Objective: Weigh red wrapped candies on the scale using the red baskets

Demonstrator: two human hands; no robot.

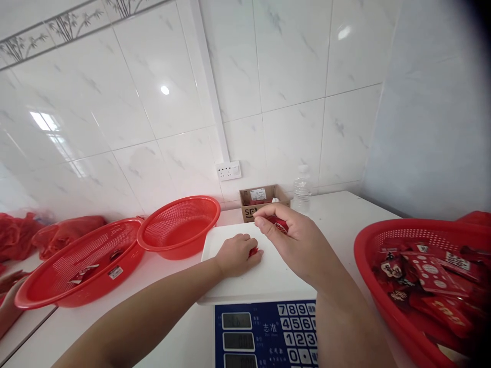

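My left hand rests on the white platform of a digital scale, its fingers curled round a small red packet that is mostly hidden. Above the platform's right side, my right hand is curled, with thumb and index finger close together. A red packet with white print shows inside its palm. Below the platform, the scale's blue panel has displays and number keys, partly covered by my right forearm.
At right, a red basket holds several red snack packets. Two red baskets stand at left, the nearer with a few packets. A cardboard box and plastic bottle stand by the wall. Another person's hand is far left.
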